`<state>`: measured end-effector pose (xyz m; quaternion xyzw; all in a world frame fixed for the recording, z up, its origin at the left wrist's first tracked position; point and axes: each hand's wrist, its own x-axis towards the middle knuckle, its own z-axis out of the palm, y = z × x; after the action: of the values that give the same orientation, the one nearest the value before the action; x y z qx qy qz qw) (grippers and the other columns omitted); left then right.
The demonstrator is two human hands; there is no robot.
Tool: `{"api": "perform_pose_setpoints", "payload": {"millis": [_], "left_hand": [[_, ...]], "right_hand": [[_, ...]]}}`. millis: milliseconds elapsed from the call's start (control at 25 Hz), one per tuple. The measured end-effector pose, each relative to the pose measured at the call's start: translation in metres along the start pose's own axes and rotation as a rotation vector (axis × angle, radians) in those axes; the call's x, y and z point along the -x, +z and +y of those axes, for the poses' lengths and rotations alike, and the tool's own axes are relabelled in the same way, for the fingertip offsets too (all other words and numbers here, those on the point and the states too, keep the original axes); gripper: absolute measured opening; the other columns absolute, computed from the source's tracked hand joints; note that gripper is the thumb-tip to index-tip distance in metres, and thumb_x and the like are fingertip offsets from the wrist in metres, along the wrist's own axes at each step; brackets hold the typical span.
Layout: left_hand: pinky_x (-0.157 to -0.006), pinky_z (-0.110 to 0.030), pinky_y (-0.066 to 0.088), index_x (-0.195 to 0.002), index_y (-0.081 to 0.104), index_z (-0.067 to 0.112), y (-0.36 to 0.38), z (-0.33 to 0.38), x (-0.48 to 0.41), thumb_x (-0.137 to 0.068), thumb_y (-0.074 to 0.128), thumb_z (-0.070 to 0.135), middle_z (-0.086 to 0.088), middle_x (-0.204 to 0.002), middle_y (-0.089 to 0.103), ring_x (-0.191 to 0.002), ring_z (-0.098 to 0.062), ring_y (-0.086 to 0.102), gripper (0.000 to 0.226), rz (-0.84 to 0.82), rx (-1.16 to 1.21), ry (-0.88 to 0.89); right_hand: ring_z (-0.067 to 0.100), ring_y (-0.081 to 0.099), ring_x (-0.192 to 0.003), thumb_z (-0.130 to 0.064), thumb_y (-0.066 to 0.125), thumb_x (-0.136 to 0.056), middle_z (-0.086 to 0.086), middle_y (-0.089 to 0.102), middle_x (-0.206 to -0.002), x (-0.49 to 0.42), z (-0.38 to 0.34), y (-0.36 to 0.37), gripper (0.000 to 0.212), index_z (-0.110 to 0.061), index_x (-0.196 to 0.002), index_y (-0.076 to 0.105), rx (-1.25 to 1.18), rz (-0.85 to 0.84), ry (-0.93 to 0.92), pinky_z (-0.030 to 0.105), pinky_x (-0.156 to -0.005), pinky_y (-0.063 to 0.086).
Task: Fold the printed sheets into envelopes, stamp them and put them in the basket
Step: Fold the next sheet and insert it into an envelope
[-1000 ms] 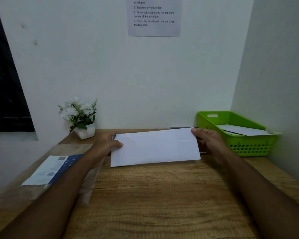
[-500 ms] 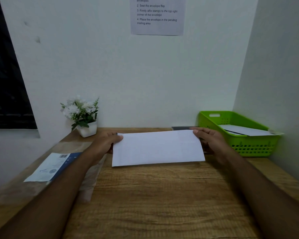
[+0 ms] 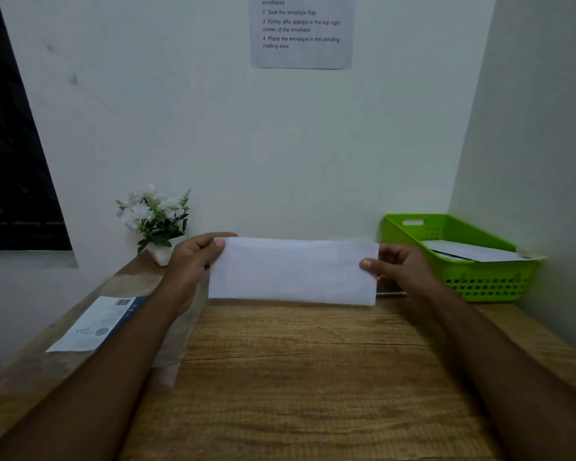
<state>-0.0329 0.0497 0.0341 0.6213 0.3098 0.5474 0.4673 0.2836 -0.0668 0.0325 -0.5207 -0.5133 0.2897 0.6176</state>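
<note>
The person holds an envelope [image 3: 293, 271] by its two short ends, over the far part of the bench [image 3: 296, 377], with its plain face toward the camera. The left hand [image 3: 193, 261] pinches the left end, thumb on the front near the top corner and fingers behind. The right hand [image 3: 399, 267] pinches the right end in the same way. The long axis of the envelope runs left to right, along the far edge of the bench. It is not possible to tell if its lower edge touches the wood. The envelope is white, flat and oblong, and no stamp or writing shows on this face, so the stamping is probably not yet done. The basket [image 3: 479, 277] stands at the far right corner, just beyond the right hand, so this hand is the nearer one for putting the envelope in. Another white paper [image 3: 473, 252] lies already inside the basket.
</note>
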Motion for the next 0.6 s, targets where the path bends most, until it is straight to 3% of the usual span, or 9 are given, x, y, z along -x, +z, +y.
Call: {"api": "perform_pose_setpoints", "payload": {"millis": [120, 240, 320, 400, 520, 600], "left_hand": [[-0.086, -0.021, 0.042, -0.093, 0.07, 0.023, 0.003, 0.005, -0.003, -0.091, 0.054, 0.008, 0.004, -0.125, 0.057, -0.118, -0.003, 0.049, 0.022, 0.073, 0.07, 0.132], [-0.077, -0.029, 0.052, -0.089, 0.074, 0.025, 0.003, 0.007, -0.003, -0.092, 0.051, 0.009, 0.003, -0.125, 0.054, -0.119, -0.013, 0.047, 0.028, 0.024, 0.256, 0.029], [-0.083, -0.041, 0.055, -0.089, 0.074, 0.017, 0.003, 0.009, -0.002, -0.088, 0.049, 0.007, -0.006, -0.113, 0.063, -0.115, -0.028, 0.054, 0.027, -0.042, 0.504, -0.096], [-0.088, -0.043, 0.054, -0.09, 0.071, 0.007, 0.002, 0.01, 0.0, -0.082, 0.05, 0.01, -0.011, -0.106, 0.066, -0.109, -0.031, 0.06, 0.023, -0.045, 0.677, -0.131], [-0.066, -0.026, 0.057, -0.087, 0.072, 0.01, 0.002, 0.011, -0.001, -0.088, 0.052, 0.011, -0.006, -0.104, 0.067, -0.097, -0.02, 0.062, 0.02, 0.058, 0.596, -0.109], [-0.064, -0.021, 0.056, -0.092, 0.069, 0.012, 0.001, 0.006, -0.003, -0.087, 0.055, 0.002, -0.004, -0.103, 0.066, -0.093, -0.015, 0.062, 0.018, 0.108, 0.454, -0.108]], "right_hand": [[0.001, 0.065, -0.075, 0.012, 0.074, -0.069, -0.005, 0.07, -0.081, -0.004, 0.003, -0.001, 0.033, -0.021, -0.072, 0.074, 0.172, 0.056, -0.297, 0.019, -0.066, 0.051], [-0.004, 0.048, -0.073, 0.007, 0.078, -0.068, -0.003, 0.049, -0.081, -0.006, 0.006, 0.002, 0.039, -0.032, -0.068, 0.074, 0.4, 0.092, -0.525, 0.013, -0.059, 0.035], [-0.001, 0.042, -0.063, 0.002, 0.077, -0.068, -0.003, 0.044, -0.074, -0.006, 0.008, 0.005, 0.027, -0.025, -0.067, 0.073, 0.397, 0.101, -0.594, 0.013, -0.056, 0.03], [0.003, 0.04, -0.059, -0.001, 0.076, -0.067, 0.003, 0.045, -0.074, -0.005, 0.008, 0.007, 0.011, -0.012, -0.068, 0.074, 0.409, 0.11, -0.64, 0.014, -0.055, 0.029], [0.007, 0.041, -0.058, -0.001, 0.073, -0.065, -0.003, 0.05, -0.075, -0.007, 0.01, 0.006, 0.003, -0.003, -0.067, 0.073, 0.426, 0.148, -0.646, 0.014, -0.056, 0.03], [0.008, 0.053, -0.067, 0.008, 0.074, -0.065, -0.014, 0.058, -0.083, -0.008, 0.012, 0.004, 0.015, -0.008, -0.068, 0.074, 0.386, 0.153, -0.584, 0.011, -0.06, 0.037]]}}
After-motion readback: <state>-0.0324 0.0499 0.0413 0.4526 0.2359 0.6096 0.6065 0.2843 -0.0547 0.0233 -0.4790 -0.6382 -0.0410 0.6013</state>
